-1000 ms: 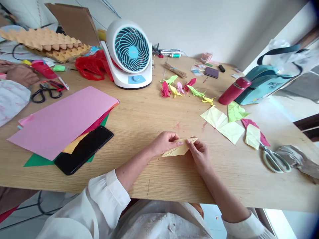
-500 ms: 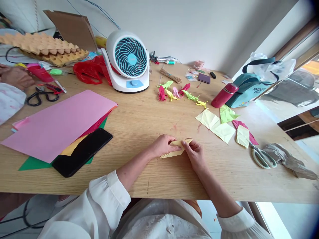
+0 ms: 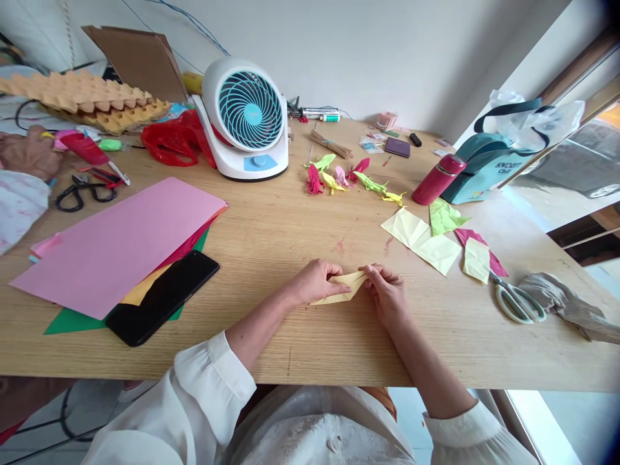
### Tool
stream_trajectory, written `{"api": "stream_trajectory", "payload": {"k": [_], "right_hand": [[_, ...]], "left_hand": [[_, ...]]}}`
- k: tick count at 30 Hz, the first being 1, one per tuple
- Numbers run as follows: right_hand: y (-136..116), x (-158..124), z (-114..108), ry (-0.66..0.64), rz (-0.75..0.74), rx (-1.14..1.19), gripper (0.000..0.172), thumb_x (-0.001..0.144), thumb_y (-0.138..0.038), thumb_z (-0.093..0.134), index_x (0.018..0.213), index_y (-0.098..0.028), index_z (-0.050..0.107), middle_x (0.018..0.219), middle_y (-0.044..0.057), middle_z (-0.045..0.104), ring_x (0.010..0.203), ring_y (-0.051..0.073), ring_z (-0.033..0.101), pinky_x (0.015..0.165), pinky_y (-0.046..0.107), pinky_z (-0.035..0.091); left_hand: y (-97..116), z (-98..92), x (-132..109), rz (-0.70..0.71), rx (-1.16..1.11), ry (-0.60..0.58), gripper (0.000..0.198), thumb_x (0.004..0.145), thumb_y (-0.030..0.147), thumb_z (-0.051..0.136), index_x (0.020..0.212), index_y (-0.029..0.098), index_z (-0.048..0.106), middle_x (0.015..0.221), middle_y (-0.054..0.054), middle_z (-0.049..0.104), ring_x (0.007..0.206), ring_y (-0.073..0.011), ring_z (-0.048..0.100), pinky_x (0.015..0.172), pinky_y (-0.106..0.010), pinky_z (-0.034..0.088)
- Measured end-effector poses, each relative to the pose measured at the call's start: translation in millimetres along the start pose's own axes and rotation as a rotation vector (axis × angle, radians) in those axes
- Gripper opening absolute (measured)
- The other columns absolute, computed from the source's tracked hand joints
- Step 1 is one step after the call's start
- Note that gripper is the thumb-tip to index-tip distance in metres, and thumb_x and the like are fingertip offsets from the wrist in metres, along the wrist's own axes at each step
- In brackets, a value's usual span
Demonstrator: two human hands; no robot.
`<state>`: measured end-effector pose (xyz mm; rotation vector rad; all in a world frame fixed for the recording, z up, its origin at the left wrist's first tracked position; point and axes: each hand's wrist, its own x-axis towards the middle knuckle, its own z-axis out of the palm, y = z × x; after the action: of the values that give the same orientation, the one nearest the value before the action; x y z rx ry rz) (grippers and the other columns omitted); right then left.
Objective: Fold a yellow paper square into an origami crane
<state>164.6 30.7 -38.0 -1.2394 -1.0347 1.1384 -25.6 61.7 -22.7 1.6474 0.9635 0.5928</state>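
Note:
A pale yellow piece of folded paper (image 3: 349,283) is held between both hands, just above the front middle of the table. My left hand (image 3: 317,282) pinches its left part, thumb on top. At the paper's upper right tip, my right hand (image 3: 385,290) grips the end between thumb and fingers. Creases run along the narrow folded shape; its underside is hidden. Beyond the hands lie small folded paper figures (image 3: 334,183) in red, pink, yellow and green. To the right are creased pale yellow sheets (image 3: 426,242).
Pink paper (image 3: 130,239) tops a stack at left, with a black phone (image 3: 162,297) on it. A fan (image 3: 252,119) stands behind. Scissors (image 3: 519,302), a red bottle (image 3: 438,179) and a teal bag (image 3: 484,165) are at right. Another person's hand (image 3: 31,155) is at far left.
My right hand has slid outward to the paper's upper right tip, uncovering more of its right part. My left hand keeps its grip. The other person's hand at far left has shifted.

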Motion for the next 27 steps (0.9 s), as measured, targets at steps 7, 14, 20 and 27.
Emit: {"api": "stream_trajectory", "payload": {"k": [7, 14, 20, 27], "right_hand": [[2.7, 0.8, -1.6, 0.026, 0.017, 0.022, 0.039, 0.069, -0.053, 0.082, 0.058, -0.02, 0.064, 0.056, -0.004, 0.052, 0.055, 0.01, 0.043, 0.056, 0.025, 0.035], [9.0, 2.5, -8.3, 0.039, 0.006, 0.041, 0.037, 0.072, -0.051, 0.081, 0.062, -0.019, 0.064, 0.056, -0.004, 0.051, 0.055, 0.01, 0.041, 0.055, 0.025, 0.032], [12.9, 2.3, -10.6, 0.018, -0.012, 0.024, 0.037, 0.075, -0.05, 0.08, 0.063, -0.019, 0.063, 0.059, -0.004, 0.051, 0.057, 0.01, 0.042, 0.056, 0.025, 0.032], [14.3, 1.6, -12.0, 0.021, -0.045, -0.022, 0.034, 0.08, -0.053, 0.073, 0.074, -0.02, 0.066, 0.063, -0.003, 0.052, 0.058, 0.011, 0.043, 0.058, 0.026, 0.034]], "left_hand": [[-2.4, -1.6, 1.3, -0.054, -0.12, -0.054, 0.034, 0.07, 0.046, 0.074, 0.077, 0.014, 0.067, 0.065, 0.003, 0.056, 0.059, -0.0108, 0.048, 0.053, -0.021, 0.032], [-6.8, -3.7, 4.9, -0.017, -0.212, -0.057, 0.053, 0.068, 0.064, 0.075, 0.084, 0.013, 0.069, 0.067, 0.003, 0.053, 0.059, -0.0092, 0.042, 0.054, -0.021, 0.029], [-7.3, -6.2, 4.4, 0.018, -0.154, -0.068, 0.056, 0.071, 0.069, 0.069, 0.08, 0.014, 0.066, 0.067, 0.004, 0.048, 0.061, -0.0095, 0.04, 0.055, -0.021, 0.029], [-5.5, -9.5, 2.9, 0.029, 0.039, -0.026, 0.036, 0.08, 0.05, 0.064, 0.072, 0.015, 0.06, 0.064, 0.005, 0.042, 0.06, -0.009, 0.037, 0.055, -0.022, 0.024]]}}
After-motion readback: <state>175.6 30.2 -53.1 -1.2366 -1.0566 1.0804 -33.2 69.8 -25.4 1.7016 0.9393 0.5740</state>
